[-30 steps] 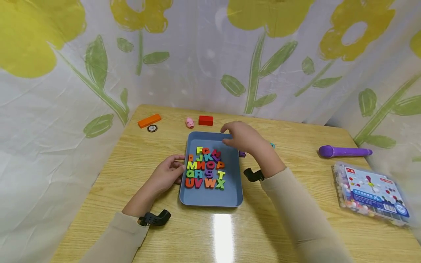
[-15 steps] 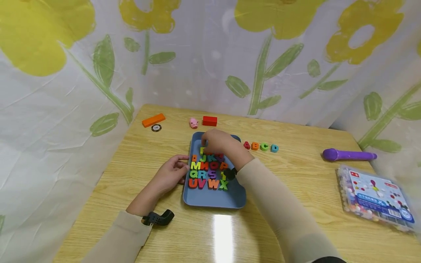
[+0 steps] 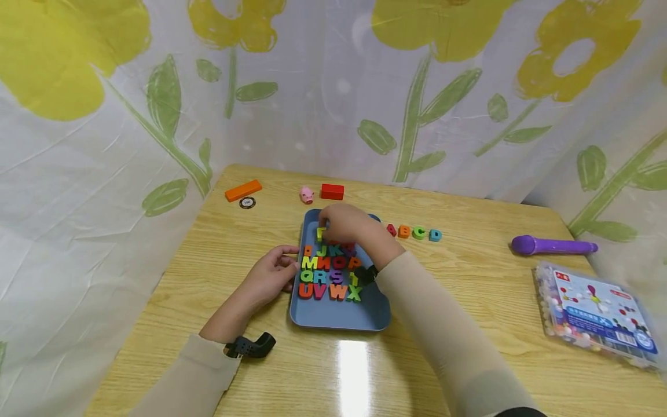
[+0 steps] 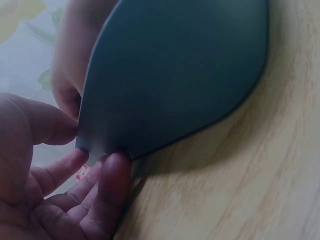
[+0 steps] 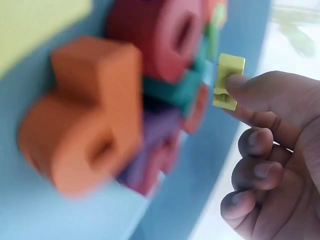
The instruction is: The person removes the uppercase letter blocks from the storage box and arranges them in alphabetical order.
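Note:
A blue tray (image 3: 341,321) holds rows of colourful letter blocks. My right hand (image 3: 345,223) reaches over the tray's far half. In the right wrist view, its thumb and index finger pinch a yellow letter F (image 5: 229,80), while the other fingers curl loosely. An orange letter P (image 5: 90,117) and other letters lie close to the camera. The right hand hides part of the top rows in the head view. My left hand (image 3: 271,271) rests beside the tray's left side, its thumb and fingertips touching the outer wall (image 4: 175,70) near the rim.
Letters A, B (image 3: 404,231), C and D (image 3: 435,235) stand in a row right of the tray. Behind it are a pink pig (image 3: 307,195), a red block (image 3: 332,191), an orange block (image 3: 243,190) and a chip (image 3: 247,202). A purple microphone-shaped thing (image 3: 553,245) and a bead-filled box (image 3: 596,313) lie right.
My right hand has moved left from the tray's far right corner to the letter F and now pinches it. The left hand stays at the tray's side.

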A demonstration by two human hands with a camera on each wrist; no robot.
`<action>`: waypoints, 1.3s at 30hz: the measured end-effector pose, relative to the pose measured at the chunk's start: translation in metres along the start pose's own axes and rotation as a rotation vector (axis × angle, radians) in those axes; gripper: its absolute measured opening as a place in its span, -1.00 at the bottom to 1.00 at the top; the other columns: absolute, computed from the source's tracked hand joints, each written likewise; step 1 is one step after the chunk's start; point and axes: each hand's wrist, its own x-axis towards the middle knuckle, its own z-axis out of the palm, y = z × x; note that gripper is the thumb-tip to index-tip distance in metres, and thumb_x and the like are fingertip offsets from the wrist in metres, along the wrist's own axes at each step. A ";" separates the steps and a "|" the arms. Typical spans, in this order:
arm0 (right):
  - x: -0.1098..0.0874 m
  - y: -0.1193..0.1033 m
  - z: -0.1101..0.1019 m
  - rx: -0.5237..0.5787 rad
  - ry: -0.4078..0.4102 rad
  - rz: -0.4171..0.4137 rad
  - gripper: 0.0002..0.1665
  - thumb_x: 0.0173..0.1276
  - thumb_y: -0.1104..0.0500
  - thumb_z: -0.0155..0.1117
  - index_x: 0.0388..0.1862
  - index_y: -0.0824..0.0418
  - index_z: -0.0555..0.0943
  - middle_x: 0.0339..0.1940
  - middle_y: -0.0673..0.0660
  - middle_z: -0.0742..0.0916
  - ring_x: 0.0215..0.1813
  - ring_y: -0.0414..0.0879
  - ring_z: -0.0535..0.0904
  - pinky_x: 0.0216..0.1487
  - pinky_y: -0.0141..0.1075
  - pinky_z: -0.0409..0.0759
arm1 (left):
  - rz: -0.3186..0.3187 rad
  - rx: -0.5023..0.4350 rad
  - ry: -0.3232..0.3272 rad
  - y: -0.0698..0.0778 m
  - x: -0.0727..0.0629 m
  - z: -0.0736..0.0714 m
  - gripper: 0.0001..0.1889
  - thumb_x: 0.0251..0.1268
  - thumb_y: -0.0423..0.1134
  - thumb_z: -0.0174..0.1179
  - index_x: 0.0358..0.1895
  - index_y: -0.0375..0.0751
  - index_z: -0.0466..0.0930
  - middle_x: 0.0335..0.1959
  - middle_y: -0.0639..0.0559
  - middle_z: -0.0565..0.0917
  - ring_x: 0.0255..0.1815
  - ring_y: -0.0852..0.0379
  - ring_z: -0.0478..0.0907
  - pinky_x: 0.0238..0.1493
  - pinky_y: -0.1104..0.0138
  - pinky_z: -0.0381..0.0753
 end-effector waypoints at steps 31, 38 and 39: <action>-0.116 0.147 0.015 0.106 0.215 0.173 -0.70 0.49 0.30 0.37 0.14 0.35 0.75 0.01 0.29 0.79 -0.06 0.13 0.58 0.15 0.08 0.63 | 0.015 0.040 -0.003 -0.001 0.000 -0.003 -0.51 0.71 -0.21 0.13 0.57 -0.18 0.40 0.23 -0.30 0.65 -0.03 0.00 0.69 -0.09 0.24 0.77; -0.117 0.151 0.019 0.118 0.199 0.208 -0.66 0.49 0.28 0.33 0.18 0.35 0.74 0.13 0.32 0.80 0.04 0.16 0.63 0.32 0.15 0.64 | 0.014 0.036 -0.009 0.001 0.000 0.000 -0.51 0.71 -0.22 0.13 0.57 -0.20 0.40 0.24 -0.30 0.64 -0.03 -0.01 0.69 -0.09 0.24 0.78; -0.116 0.151 0.020 0.122 0.196 0.215 -0.66 0.49 0.28 0.33 0.19 0.35 0.74 0.14 0.32 0.79 0.06 0.17 0.62 0.34 0.15 0.63 | 0.014 0.036 -0.009 0.001 0.000 0.000 -0.51 0.71 -0.21 0.13 0.57 -0.19 0.40 0.24 -0.30 0.64 -0.02 -0.01 0.68 -0.09 0.24 0.78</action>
